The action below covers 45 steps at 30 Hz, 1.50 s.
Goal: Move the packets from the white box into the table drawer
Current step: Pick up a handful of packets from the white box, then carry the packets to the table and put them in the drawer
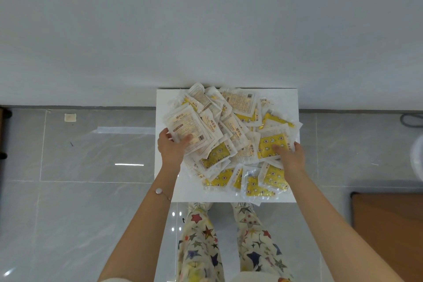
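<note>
Your left grip (171, 147) pinches a pale packet (185, 128), your right grip (291, 155) a yellow packet (272, 144), both on the heap of packets (231, 121) covering the white surface (290, 103). Slippery wrappers overhang the near edge; lifting carelessly could drag neighbours to the floor (80, 155).

Bright, even light on my work, with no hard shadows.
The glossy floor tiles (91, 155) throw back one bright strip and a few small white spots. The clear wrappers of the packets (226, 135) glint, and their print is too soft to read. The white surface (286, 103) under them is nearly blown out. The wide lens bows the wall (206, 18) base line towards the edges and stretches my forearms (142, 224) large at the bottom.
</note>
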Motion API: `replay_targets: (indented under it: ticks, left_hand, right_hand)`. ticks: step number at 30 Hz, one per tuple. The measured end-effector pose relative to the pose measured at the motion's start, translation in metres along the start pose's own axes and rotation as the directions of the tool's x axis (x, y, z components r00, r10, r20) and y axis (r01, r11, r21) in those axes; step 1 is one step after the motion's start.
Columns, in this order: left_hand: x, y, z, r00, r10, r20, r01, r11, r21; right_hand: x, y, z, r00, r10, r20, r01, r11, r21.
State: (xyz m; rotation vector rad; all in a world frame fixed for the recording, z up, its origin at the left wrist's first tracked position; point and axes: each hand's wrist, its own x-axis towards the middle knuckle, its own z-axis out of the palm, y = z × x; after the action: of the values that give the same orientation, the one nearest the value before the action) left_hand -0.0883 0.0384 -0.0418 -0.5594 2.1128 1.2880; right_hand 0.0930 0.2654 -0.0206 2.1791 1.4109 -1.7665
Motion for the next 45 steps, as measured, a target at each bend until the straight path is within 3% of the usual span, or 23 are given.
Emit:
replay_targets:
  ticks: [8,15,27,36,45]
  left_hand:
    - [-0.027,0.008,-0.010,0.993,0.119,0.000,-0.119,0.990,-0.073]
    - [-0.069,0.019,-0.030,0.996,0.088,-0.031,-0.092,0.985,-0.145]
    - [-0.202,0.085,-0.054,0.993,0.103,0.052,-0.086,0.960,-0.265]
    - [-0.277,0.118,-0.137,0.987,0.114,-0.115,-0.152,0.896,-0.418]
    - [-0.322,0.084,-0.244,0.956,0.015,-0.292,-0.203,0.755,-0.624]
  right_hand:
    - [-0.007,-0.002,-0.016,0.997,-0.070,0.045,0.070,0.998,0.007]
    - [-0.029,-0.023,-0.045,0.985,-0.157,0.073,0.164,0.983,-0.086]
    - [-0.162,-0.098,-0.056,0.893,-0.200,0.403,0.235,0.971,-0.039]
    - [-0.259,-0.138,-0.030,0.756,-0.151,0.637,0.180,0.984,0.019]
    - [-0.366,-0.139,0.039,0.585,-0.187,0.789,0.385,0.920,-0.067]
